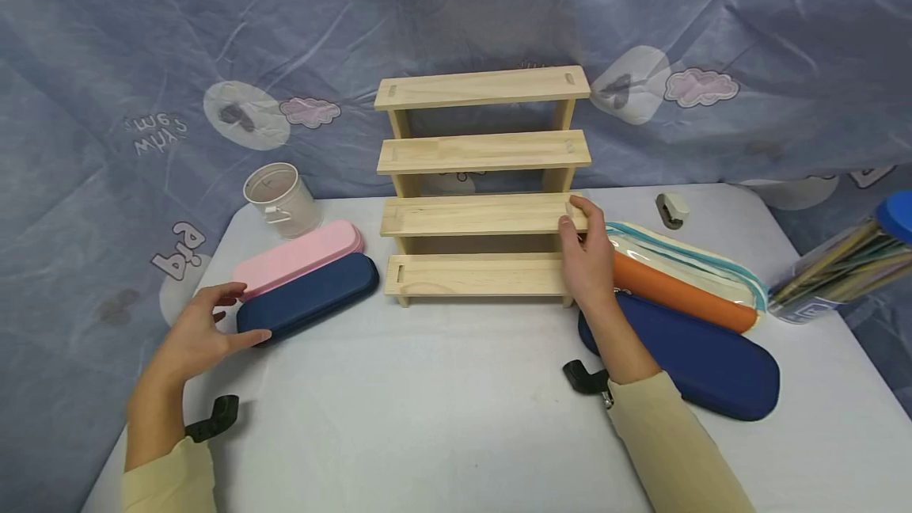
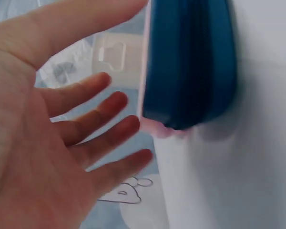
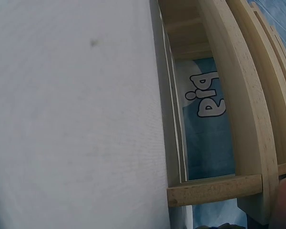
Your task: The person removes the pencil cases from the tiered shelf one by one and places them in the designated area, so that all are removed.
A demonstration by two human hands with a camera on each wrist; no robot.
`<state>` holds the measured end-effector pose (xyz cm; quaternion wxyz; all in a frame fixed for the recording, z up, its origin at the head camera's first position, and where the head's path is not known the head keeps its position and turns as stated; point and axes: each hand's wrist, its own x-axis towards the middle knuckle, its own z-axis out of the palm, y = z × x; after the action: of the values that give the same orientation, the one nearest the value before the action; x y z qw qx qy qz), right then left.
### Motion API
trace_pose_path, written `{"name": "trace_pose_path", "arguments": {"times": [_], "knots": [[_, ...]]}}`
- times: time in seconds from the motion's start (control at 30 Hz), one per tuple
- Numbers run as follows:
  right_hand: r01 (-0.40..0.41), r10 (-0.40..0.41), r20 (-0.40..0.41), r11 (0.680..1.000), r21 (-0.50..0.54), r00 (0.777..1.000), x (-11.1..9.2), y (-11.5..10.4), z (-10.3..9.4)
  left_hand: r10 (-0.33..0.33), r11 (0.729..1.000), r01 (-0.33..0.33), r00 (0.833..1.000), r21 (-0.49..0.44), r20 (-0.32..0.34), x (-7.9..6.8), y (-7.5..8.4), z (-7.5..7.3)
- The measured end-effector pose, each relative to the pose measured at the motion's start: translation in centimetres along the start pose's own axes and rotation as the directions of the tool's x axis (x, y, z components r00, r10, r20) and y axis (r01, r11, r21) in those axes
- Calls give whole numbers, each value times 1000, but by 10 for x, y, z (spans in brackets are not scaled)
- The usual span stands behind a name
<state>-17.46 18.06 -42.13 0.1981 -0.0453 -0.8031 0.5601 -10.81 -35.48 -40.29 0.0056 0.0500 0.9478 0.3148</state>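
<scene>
A wooden four-tier shelf point(image 1: 470, 216) stands at the back middle of the white table. My right hand point(image 1: 590, 260) grips the right end of its second tier from the bottom, with thumb and fingers at the board's corner. Beyond the table edge, the left hand point(image 1: 195, 335) hovers by the near end of a navy zip case point(image 1: 313, 295), fingers spread and thumb beside it. A pink case point(image 1: 299, 258) lies along the navy one's far side. In the left wrist view the palm faces the navy case point(image 2: 190, 62) and holds nothing.
A whitish metal pail point(image 1: 285, 200) stands at the back left. To the right lie a clear and orange zip pouch point(image 1: 677, 279), a larger navy case point(image 1: 705, 355) and a small white and dark item point(image 1: 672, 210). A blue-lidded jar point(image 1: 841, 267) of thin sticks leans at the right edge.
</scene>
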Motion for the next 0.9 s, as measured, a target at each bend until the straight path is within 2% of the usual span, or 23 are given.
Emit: {"name": "trace_pose_path", "arguments": {"times": [0.17, 0.3, 0.47, 0.57, 0.73, 0.9], "knots": [[-19, 19, 16, 1000, 7, 1000, 1, 0, 1, -1, 1000, 0, 996, -9, -85, 0, 16, -3], [-35, 35, 39, 999, 6, 999, 2, 1, -2, 10, 1000, -13, 993, -21, -118, 8, 31, 4], [-57, 56, 88, 998, 9, 995, 4, -1, -10, 71, 997, -74, 987, -9, -146, 23, 51, 14], [-61, 62, 140, 998, -15, 988, 7, -3, -17, 126, 992, -126, 983, 7, -134, 31, 61, 19], [-26, 64, 283, 990, -138, 957, 12, -10, -32, 194, 980, -188, 976, 71, -100, 39, 74, 23], [85, 50, 399, 946, -314, 916, 13, -19, -48, 267, 954, -255, 962, 159, -64, 49, 83, 28]]}}
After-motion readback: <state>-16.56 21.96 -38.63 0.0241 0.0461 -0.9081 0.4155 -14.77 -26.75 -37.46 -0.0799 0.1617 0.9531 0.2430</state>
